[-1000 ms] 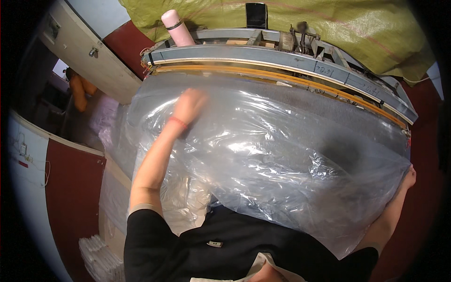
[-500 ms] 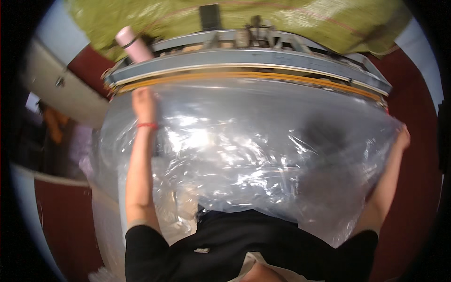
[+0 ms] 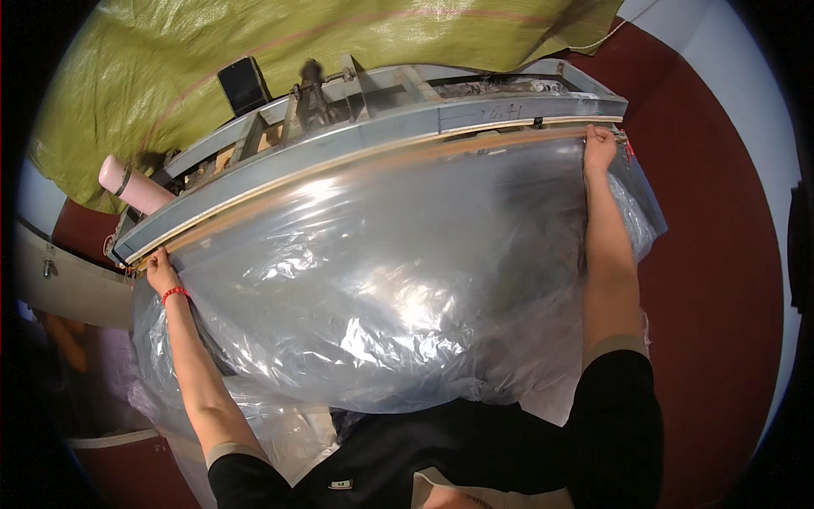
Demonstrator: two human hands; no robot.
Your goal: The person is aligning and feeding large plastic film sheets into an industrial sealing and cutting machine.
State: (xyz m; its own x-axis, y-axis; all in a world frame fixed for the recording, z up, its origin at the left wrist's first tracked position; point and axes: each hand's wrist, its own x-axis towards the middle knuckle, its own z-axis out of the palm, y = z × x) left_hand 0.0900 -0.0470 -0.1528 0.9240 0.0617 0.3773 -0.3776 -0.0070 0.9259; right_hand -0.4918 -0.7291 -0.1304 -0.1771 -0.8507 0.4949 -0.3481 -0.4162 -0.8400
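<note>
A wide sheet of clear plastic film (image 3: pixel 390 263) stretches between my hands, its far edge running along an orange-brown strip (image 3: pixel 339 182) under a long metal bar (image 3: pixel 356 136). My left hand (image 3: pixel 160 271), above a red beaded bracelet, pinches the film's edge near the bar's left end. At the right end my right hand (image 3: pixel 600 151) is closed on the film's other corner, close against the strip. The film hangs in shiny folds toward my body, and more of it bunches beyond my right forearm.
Behind the bar is a metal frame with a dark clamp-like fitting (image 3: pixel 314 93). A pink bottle (image 3: pixel 136 185) leans at its left, and a black phone-like slab (image 3: pixel 242 86) stands at the back. Yellow-green woven sheeting (image 3: pixel 339 38) covers the far side. Dark red floor (image 3: pixel 704 280) lies to the right.
My right hand has moved inward and up to the strip with the film's corner. My left hand now sits at the strip's left end. The view has turned, so the bar slants.
</note>
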